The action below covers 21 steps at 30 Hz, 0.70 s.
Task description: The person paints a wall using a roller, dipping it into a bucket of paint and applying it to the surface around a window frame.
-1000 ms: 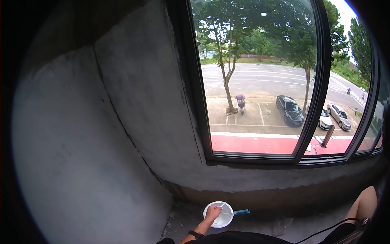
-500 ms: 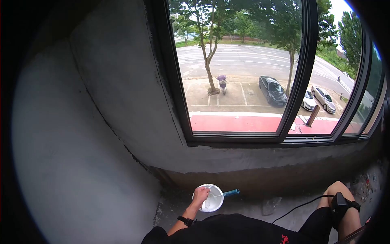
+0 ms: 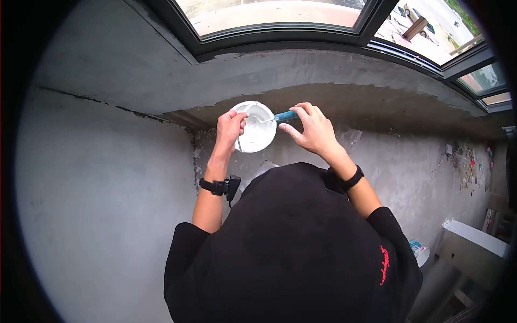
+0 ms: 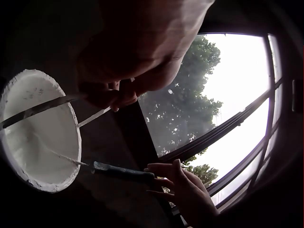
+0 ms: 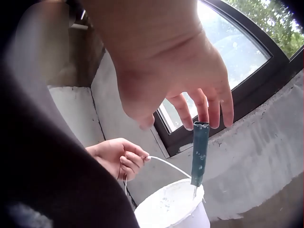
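The left hand (image 3: pixel 229 129) grips the thin white bail (image 5: pixel 167 163) of a white bucket (image 3: pixel 264 142), whose inside is coated with white paint-like material. Across the bucket's rim leans a tool with a blue-green handle (image 3: pixel 285 116) and a thin rod; its lower end is inside, its kind unclear. Beside that handle, the right hand (image 3: pixel 316 132) is spread, thumb apart from the fingers, with whitish smears on it. In the right wrist view its fingertips (image 5: pixel 190 124) are right at the handle's top end.
A grey plastered wall (image 3: pixel 107 215) rises at the left, and a dark-framed window (image 3: pixel 280 37) is ahead above a low wall. Debris (image 3: pixel 466 161) lies on the floor at right. A second bucket (image 3: pixel 420 252) and a pale board-like piece (image 3: pixel 476 237) are at lower right.
The head view has tilted down toward the bucket. The right hand has come in from out of sight to the tool's handle. The left hand stays at the bucket.
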Tool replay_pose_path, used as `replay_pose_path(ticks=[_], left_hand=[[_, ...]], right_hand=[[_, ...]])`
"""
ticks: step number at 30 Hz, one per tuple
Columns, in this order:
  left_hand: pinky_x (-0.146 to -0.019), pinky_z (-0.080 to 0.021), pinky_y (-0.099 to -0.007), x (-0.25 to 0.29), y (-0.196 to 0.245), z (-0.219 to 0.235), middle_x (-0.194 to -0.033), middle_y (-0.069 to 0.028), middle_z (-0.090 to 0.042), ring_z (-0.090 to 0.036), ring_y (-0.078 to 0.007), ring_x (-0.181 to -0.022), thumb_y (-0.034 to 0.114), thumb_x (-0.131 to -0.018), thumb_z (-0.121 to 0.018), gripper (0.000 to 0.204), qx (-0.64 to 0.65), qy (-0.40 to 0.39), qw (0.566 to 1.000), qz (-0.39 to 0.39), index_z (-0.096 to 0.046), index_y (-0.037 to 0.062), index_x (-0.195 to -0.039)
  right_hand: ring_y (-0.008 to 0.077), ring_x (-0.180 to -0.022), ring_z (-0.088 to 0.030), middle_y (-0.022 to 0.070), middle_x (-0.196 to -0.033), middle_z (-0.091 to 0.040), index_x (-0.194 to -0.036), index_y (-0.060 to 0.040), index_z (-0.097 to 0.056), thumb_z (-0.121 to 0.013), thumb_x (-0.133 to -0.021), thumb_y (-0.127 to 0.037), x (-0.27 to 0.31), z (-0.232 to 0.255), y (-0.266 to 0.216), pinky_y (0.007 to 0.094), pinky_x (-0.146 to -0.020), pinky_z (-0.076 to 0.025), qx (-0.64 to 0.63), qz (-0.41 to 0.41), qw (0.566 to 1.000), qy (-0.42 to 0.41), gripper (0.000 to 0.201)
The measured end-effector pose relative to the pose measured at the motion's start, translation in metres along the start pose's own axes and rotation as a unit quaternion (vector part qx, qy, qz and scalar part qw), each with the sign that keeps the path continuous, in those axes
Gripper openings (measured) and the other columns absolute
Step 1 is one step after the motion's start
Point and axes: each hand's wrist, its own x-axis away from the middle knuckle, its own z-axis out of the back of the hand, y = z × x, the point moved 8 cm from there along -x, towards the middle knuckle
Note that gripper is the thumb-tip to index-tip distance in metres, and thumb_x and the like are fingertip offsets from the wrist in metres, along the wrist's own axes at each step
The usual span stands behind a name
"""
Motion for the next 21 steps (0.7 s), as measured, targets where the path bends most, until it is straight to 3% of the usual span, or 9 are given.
replay_pose_path(ticks=[3,5,8,11,14,17,21], left_hand=[[-0.044,-0.029,-0.0181,-0.003,0.004,-0.006,-0.062,0.0028,-0.048,-0.039,-0.0028,-0.050,0.009,-0.085,-0.060,0.008,-0.032,0.002,0.999,-0.004,-0.060,0.0010,-0.082],[-0.044,-0.029,-0.0182,-0.003,0.008,-0.013,-0.062,0.0028,-0.048,-0.039,-0.0029,-0.051,0.009,-0.085,-0.059,0.008,-0.029,-0.009,1.000,-0.001,-0.060,0.0010,-0.082],[-0.044,-0.031,-0.0199,-0.010,0.009,-0.020,-0.060,0.0027,-0.051,-0.041,-0.0036,-0.049,0.009,-0.084,-0.060,0.011,-0.020,-0.018,1.000,-0.002,-0.060,0.0026,-0.076],[-0.043,-0.030,-0.0198,-0.012,0.008,-0.025,-0.060,0.0027,-0.050,-0.040,-0.0035,-0.049,0.009,-0.084,-0.060,0.010,-0.018,-0.024,1.000,-0.001,-0.060,0.0029,-0.075],[-0.043,-0.030,-0.0199,-0.015,0.006,-0.034,-0.060,0.0024,-0.050,-0.040,-0.0037,-0.049,0.008,-0.084,-0.060,0.011,-0.006,-0.044,0.999,0.007,-0.059,0.0033,-0.075],[-0.042,-0.030,-0.0198,-0.016,0.001,-0.041,-0.060,0.0021,-0.050,-0.039,-0.0038,-0.047,0.008,-0.085,-0.059,0.011,0.008,-0.062,0.998,0.023,-0.057,0.0038,-0.074],[-0.040,-0.028,-0.0190,-0.015,0.004,-0.056,-0.062,-0.0014,-0.052,-0.042,-0.0050,-0.046,0.011,-0.089,-0.055,0.011,0.025,-0.112,0.993,0.037,-0.056,0.0024,-0.082]], right_hand=[[0.0260,-0.100,-0.059,0.0105,-0.109,-0.058,-0.111,-0.0047,-0.060,-0.070,-0.079,-0.040,0.009,-0.012,0.006,0.0376,-0.077,-0.052,0.076,0.030,0.997,0.010,0.049],[0.0240,-0.088,-0.061,0.0109,-0.098,-0.057,-0.104,-0.0068,-0.062,-0.070,-0.078,-0.037,0.007,-0.019,0.014,0.0385,-0.066,-0.052,0.134,0.048,0.990,0.004,0.041],[0.0251,-0.078,-0.064,0.0090,-0.087,-0.058,-0.096,-0.0093,-0.062,-0.070,-0.078,-0.032,0.008,-0.032,0.027,0.0386,-0.060,-0.051,0.127,0.016,0.990,-0.062,0.030],[0.0284,-0.069,-0.064,0.0085,-0.079,-0.061,-0.101,-0.0102,-0.062,-0.067,-0.082,-0.030,0.013,-0.041,0.031,0.0386,-0.060,-0.051,0.106,0.030,0.988,-0.109,0.028],[0.0273,-0.069,-0.065,0.0088,-0.074,-0.064,-0.099,-0.0102,-0.063,-0.065,-0.083,-0.031,0.021,-0.050,0.036,0.0388,-0.059,-0.051,0.104,0.010,0.986,-0.133,0.026],[0.0268,-0.065,-0.065,0.0087,-0.069,-0.063,-0.086,-0.0108,-0.061,-0.063,-0.084,-0.033,0.025,-0.042,0.035,0.0388,-0.056,-0.051,0.137,0.003,0.983,-0.122,0.022],[0.0271,-0.063,-0.064,0.0081,-0.069,-0.062,-0.084,-0.0102,-0.061,-0.064,-0.083,-0.030,0.028,-0.023,0.038,0.0385,-0.055,-0.050,0.120,0.000,0.990,-0.069,0.020]])
